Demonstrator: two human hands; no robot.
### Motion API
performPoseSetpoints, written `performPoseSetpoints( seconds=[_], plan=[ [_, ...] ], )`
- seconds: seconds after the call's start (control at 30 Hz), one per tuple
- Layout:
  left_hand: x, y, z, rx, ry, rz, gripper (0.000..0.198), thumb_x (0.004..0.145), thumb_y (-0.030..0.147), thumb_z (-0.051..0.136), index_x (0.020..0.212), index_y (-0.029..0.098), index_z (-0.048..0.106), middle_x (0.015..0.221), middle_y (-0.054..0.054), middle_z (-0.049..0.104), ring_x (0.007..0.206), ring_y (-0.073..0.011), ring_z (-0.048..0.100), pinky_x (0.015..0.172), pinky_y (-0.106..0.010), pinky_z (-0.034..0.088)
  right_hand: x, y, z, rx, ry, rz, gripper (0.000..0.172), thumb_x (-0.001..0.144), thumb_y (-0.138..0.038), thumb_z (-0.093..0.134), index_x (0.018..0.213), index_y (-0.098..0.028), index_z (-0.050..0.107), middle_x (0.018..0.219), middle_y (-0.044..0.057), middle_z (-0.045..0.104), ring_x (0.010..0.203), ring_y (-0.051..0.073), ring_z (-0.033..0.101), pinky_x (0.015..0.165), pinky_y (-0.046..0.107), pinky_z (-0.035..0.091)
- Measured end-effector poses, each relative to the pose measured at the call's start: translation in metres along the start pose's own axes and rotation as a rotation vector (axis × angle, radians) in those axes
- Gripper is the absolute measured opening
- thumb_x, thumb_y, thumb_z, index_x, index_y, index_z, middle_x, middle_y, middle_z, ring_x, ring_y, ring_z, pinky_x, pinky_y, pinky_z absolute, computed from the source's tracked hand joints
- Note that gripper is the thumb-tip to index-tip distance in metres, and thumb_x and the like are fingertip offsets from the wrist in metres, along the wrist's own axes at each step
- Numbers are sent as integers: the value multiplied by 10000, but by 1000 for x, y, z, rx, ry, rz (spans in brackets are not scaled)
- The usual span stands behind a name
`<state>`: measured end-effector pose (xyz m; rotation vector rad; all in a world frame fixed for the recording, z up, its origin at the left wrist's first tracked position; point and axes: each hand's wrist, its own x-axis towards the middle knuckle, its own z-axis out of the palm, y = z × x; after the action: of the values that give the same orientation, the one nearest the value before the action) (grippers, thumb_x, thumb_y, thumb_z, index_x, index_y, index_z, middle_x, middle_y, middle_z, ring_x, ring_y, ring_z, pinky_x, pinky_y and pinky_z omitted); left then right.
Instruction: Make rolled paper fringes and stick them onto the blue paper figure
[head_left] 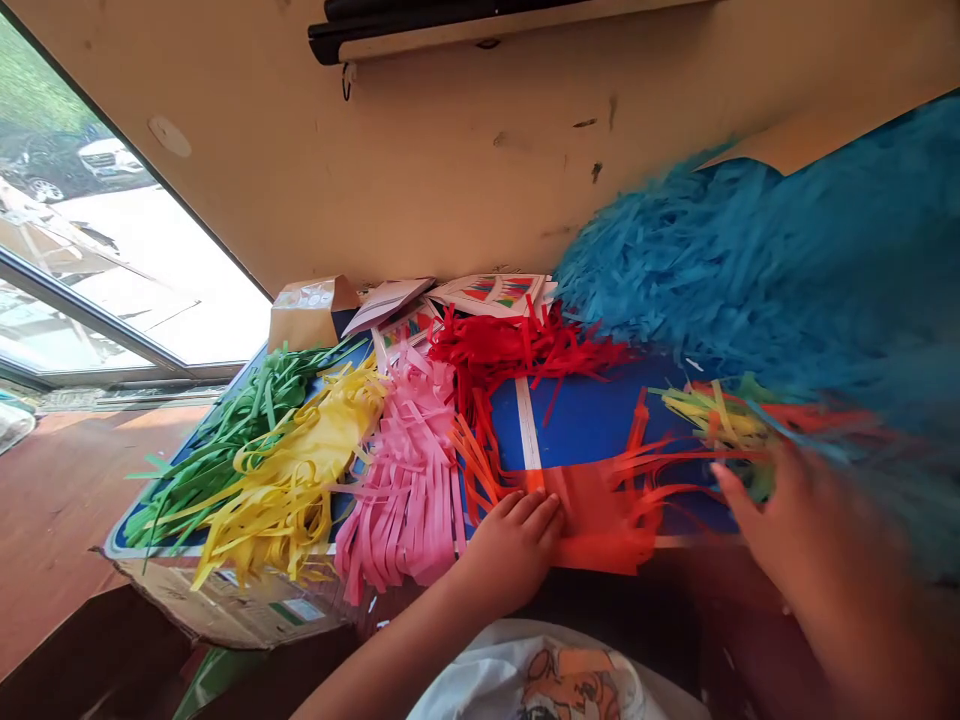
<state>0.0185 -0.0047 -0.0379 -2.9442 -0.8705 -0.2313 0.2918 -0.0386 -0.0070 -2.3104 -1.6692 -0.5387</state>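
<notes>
A sheet of orange tissue paper with fringed ends lies at the near edge of the blue table. My left hand rests on its left part, fingers lying flat and pressing it down. To the right, my right hand is apart from the sheet, blurred, thumb and fingers spread. Just beyond it lies a small bundle of mixed green, yellow and orange strips; whether the fingers touch it I cannot tell. Fringed red tissue and pink tissue lie beyond and left of my left hand.
Yellow fringe and green fringe cover the table's left end. A big heap of blue fringe fills the right. Behind stand a brown paper packet and printed sheets by the wall. A cardboard box sits below the near edge.
</notes>
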Motion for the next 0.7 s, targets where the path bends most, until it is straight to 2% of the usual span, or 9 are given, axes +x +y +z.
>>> performPoseSetpoints(
  seconds=[0.03, 0.07, 0.13, 0.2, 0.3, 0.4, 0.53, 0.63, 0.7],
  plan=[
    [0, 0, 0, -4, 3, -1, 358, 864, 224, 451, 1195, 106, 517, 1266, -70, 549, 1118, -226, 515, 921, -372, 396, -5, 0, -7, 39, 106, 5, 653, 832, -473, 422, 1287, -6, 384, 1136, 338, 500, 998, 477, 515, 674, 575, 442],
    [1, 0, 0, -10, 5, 0, 357, 864, 232, 453, 1191, 104, 520, 1260, -71, 554, 1115, -227, 517, 920, -372, 397, -11, -5, -12, 104, 195, -67, 717, 819, -455, 460, 1336, 14, 297, 1176, 357, 462, 1034, 483, 492, 692, 572, 443],
    [2, 0, -1, -22, 11, -1, 353, 867, 241, 454, 1184, 104, 525, 1249, -67, 563, 1113, -224, 519, 926, -370, 397, -27, -27, -12, 261, 255, -379, 800, 790, -447, 516, 1397, -43, 186, 1272, 289, 429, 1137, 417, 450, 807, 526, 443],
    [3, 0, -2, -34, 7, -10, 344, 869, 243, 454, 1179, 113, 530, 1248, -61, 565, 1116, -218, 519, 933, -368, 397, -42, -52, -2, 355, 151, -660, 673, 787, -451, 503, 1375, -203, 287, 1290, 103, 495, 1164, 281, 470, 913, 422, 429],
    [1, -2, -4, -50, -8, -26, 342, 873, 243, 448, 1186, 130, 529, 1259, -55, 557, 1111, -219, 526, 917, -370, 417, -49, -70, 18, 485, -25, -901, 466, 791, -232, 447, 1253, -185, 466, 1243, 50, 549, 1142, 202, 493, 956, 375, 394],
    [-4, -3, -5, -79, -20, -43, 354, 874, 255, 439, 1197, 138, 524, 1272, -54, 546, 1118, -221, 527, 912, -370, 433, -41, -57, 30, 582, -73, -908, 415, 755, -96, 385, 1110, -189, 578, 1132, 44, 620, 1065, 167, 546, 927, 345, 411],
    [-11, -1, -4, -144, -34, -105, 379, 854, 258, 469, 1210, 137, 515, 1293, -69, 526, 1197, -205, 470, 1009, -354, 374, -26, -39, 30, 637, -144, -895, 312, 782, -111, 387, 962, -207, 624, 980, 39, 671, 951, 152, 598, 852, 316, 461],
    [-12, 1, -6, -211, -50, -152, 425, 856, 316, 477, 1239, 132, 489, 1317, -82, 500, 1243, -207, 421, 1044, -359, 340, -17, -43, 28, 633, -260, -862, 265, 809, -137, 379, 906, -207, 615, 1003, 52, 657, 961, 167, 587, 855, 355, 465],
    [-11, 2, -10, -270, -64, -196, 455, 855, 375, 480, 1236, 128, 490, 1323, -90, 492, 1251, -219, 410, 1040, -363, 347, -11, -51, 29, 627, -316, -885, 241, 814, -144, 379, 851, -210, 608, 1100, 54, 623, 1067, 192, 539, 896, 398, 443]
  ],
)
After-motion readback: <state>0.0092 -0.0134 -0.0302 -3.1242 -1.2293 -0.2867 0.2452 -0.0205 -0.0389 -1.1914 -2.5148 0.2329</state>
